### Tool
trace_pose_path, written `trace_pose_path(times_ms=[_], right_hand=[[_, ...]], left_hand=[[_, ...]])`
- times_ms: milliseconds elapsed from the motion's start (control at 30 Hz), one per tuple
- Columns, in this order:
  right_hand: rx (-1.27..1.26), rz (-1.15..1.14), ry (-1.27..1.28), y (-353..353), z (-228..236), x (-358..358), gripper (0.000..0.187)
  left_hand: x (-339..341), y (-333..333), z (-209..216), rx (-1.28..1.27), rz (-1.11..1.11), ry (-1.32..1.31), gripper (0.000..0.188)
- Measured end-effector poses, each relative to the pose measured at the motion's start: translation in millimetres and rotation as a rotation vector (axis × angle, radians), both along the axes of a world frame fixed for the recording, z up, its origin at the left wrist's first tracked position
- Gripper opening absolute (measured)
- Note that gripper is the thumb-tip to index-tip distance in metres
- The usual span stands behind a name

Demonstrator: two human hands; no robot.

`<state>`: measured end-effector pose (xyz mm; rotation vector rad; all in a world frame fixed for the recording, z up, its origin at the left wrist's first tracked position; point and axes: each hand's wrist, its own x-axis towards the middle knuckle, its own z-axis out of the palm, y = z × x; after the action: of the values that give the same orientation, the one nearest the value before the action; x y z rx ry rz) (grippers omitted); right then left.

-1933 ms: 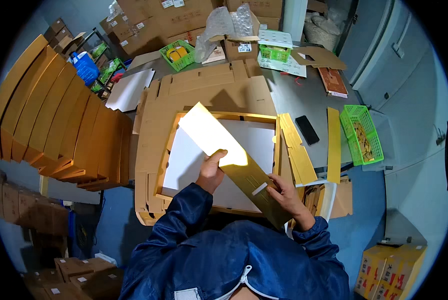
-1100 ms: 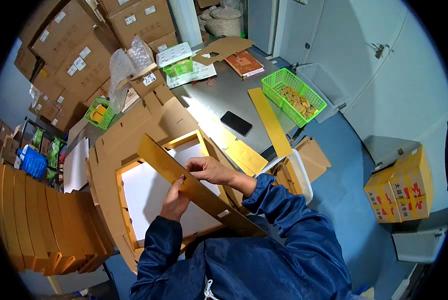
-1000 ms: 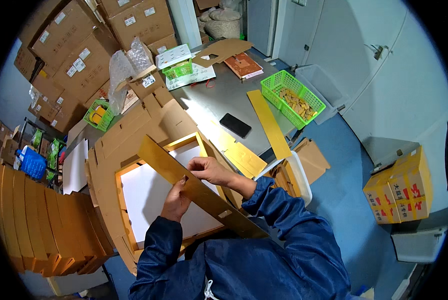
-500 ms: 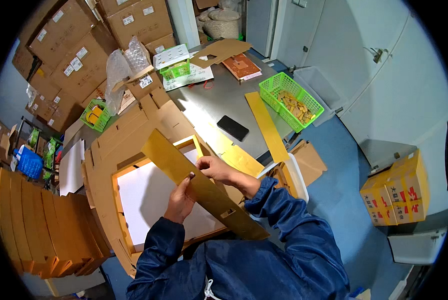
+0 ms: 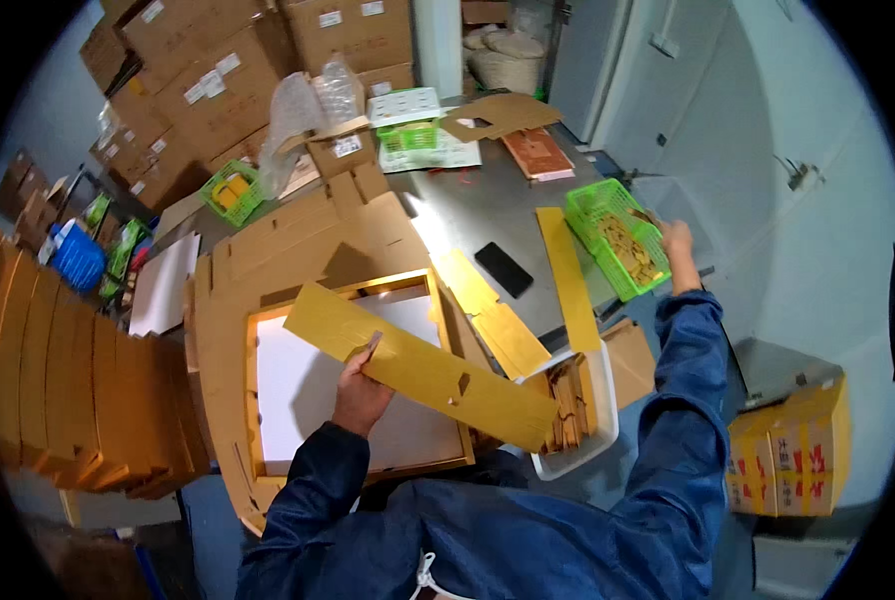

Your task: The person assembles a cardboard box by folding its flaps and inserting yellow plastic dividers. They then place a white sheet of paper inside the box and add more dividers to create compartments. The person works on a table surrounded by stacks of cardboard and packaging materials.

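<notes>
My left hand [image 5: 360,392] grips a long yellow cardboard strip [image 5: 418,375] by its near edge, the thumb on top beside a small slot. The strip slants across the front of a yellow-edged frame with a white inner panel [image 5: 298,390]; a second slot shows farther right along it. At the right, my right hand [image 5: 677,250] reaches to the rim of a green plastic basket [image 5: 590,232] full of small yellow-brown cardboard pieces [image 5: 623,245]. Its fingertips are blurred, with a small brownish piece close by, and whether they hold it is unclear.
Brown cardboard [image 5: 238,270] lies under the frame. On the metal table are a black phone [image 5: 504,270] and more yellow strips [image 5: 568,280]. A white bin [image 5: 608,420] with folded cardboard stands near my right arm. Stacked flat cardboard [image 5: 78,380] fills the left side.
My right hand has left the yellow strip and moved out right to the green basket. The left hand still holds the strip, now turned flatter. The view has shifted.
</notes>
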<state>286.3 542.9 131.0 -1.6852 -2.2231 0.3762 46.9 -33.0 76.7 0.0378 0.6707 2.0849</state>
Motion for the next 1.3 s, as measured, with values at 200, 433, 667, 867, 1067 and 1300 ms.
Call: trace_pose_path(times_ms=[200, 433, 667, 867, 1067, 1300], right_hand=[[-0.096, 0.844, 0.480, -196, -2, -121, 0.045], [0.031, 1.610, 0.075, -437, 27, -162, 0.087], [-0.565, 1.761, 0.137, -500, 35, -227, 0.083], [-0.783, 1.912, 0.089, -565, 41, -274, 0.076], [-0.950, 1.940, 0.134, -617, 37, -319, 0.080], [-0.439, 1.740, 0.287, -622, 115, -373, 0.077]], left_hand=[[-3, -24, -11, 0.230, 0.078, 0.167, 0.028], [14, -33, 32, 0.120, 0.256, -0.066, 0.043], [1, -123, 30, 0.073, 0.261, 0.257, 0.059], [-13, -192, 21, -0.048, 0.587, 0.374, 0.043], [-41, -245, 7, -0.035, 0.756, 0.354, 0.041], [-112, -329, -28, -0.047, 1.280, 0.089, 0.028]])
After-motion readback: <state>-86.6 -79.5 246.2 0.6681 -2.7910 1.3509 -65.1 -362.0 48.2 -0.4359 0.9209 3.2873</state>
